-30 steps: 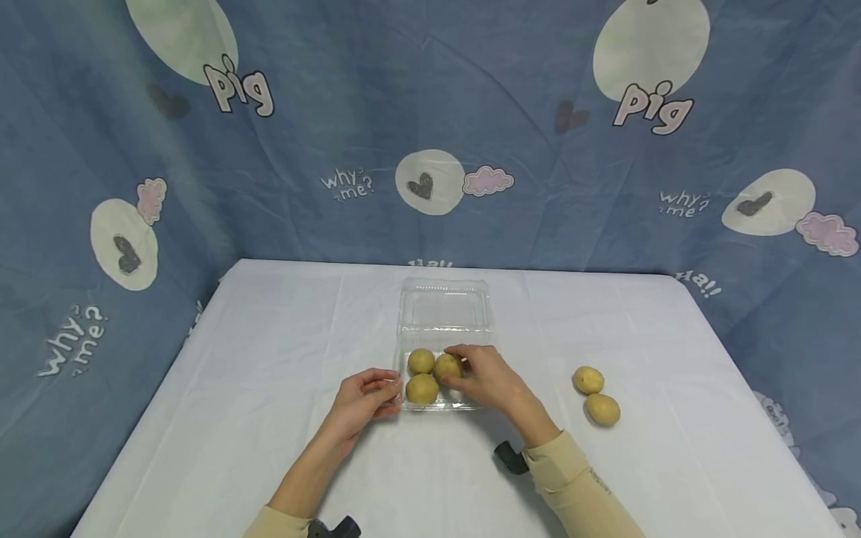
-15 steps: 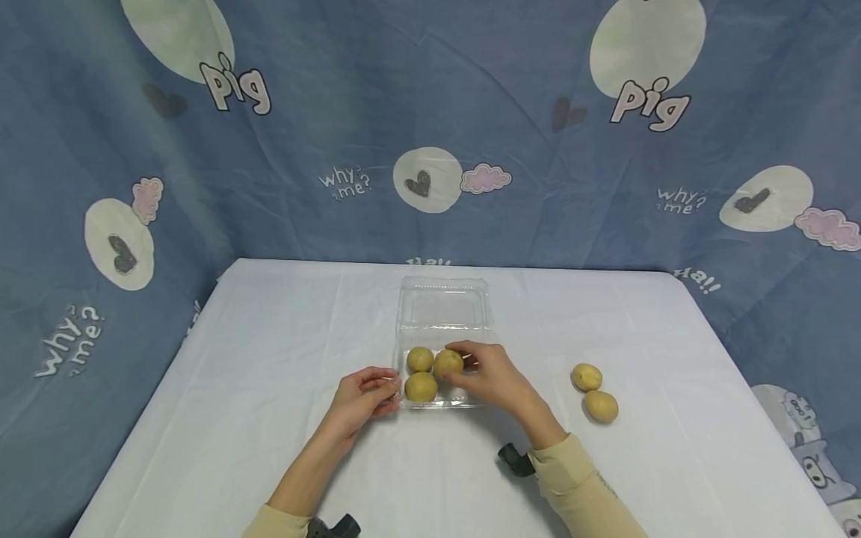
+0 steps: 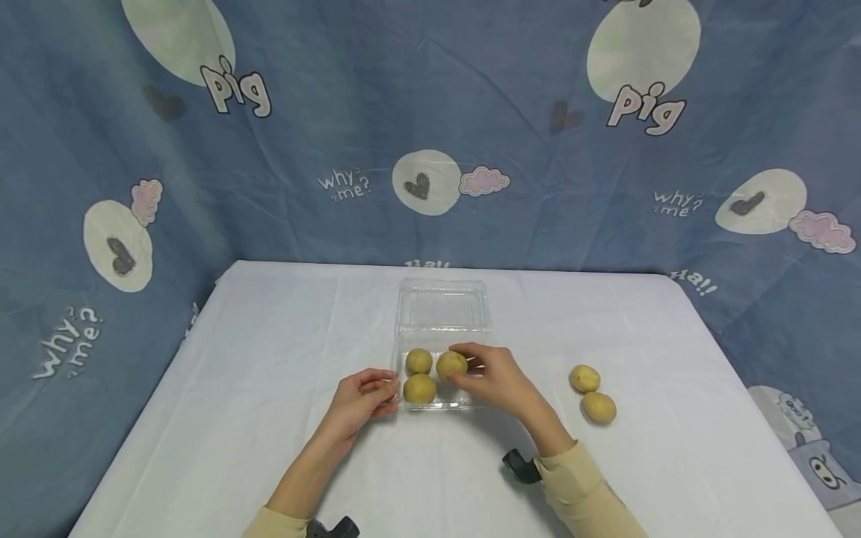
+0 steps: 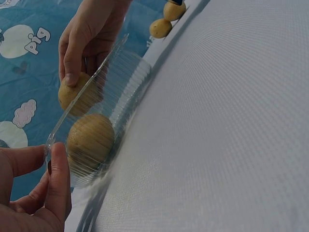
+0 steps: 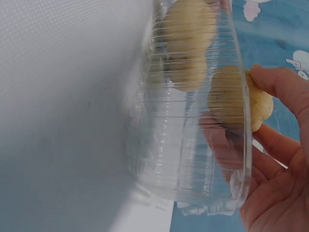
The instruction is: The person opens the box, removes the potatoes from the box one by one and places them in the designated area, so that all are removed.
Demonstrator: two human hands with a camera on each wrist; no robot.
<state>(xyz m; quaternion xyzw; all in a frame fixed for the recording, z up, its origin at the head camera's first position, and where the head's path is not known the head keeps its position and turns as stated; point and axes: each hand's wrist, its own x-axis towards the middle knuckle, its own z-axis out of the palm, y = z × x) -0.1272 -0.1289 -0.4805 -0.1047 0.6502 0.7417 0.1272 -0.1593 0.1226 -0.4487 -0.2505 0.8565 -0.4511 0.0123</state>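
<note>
First come two beige sleeves [image 3: 585, 489], over the white cloth-covered table [image 3: 269, 351]. The left hand [image 3: 366, 398] pinches the left rim of a clear, ridged plastic container [image 3: 460, 396] between thumb and fingers. Inside, at its near left corner, sits a round yellow-brown potato [image 3: 420, 388], with a second potato [image 3: 418, 362] just behind. The right hand [image 3: 492, 379] pinches a third potato [image 3: 451, 365] in the right half, partly above the rim and a slim gap from that pair; whether it touches the bottom I cannot tell. A broad stretch of cloth separates the container's right edge from two loose potatoes [image 3: 598, 408], side by side, short of the table's right edge. Behind, the open lid [image 3: 442, 305] ends near the far edge, before a blue printed curtain [image 3: 289, 217].
</note>
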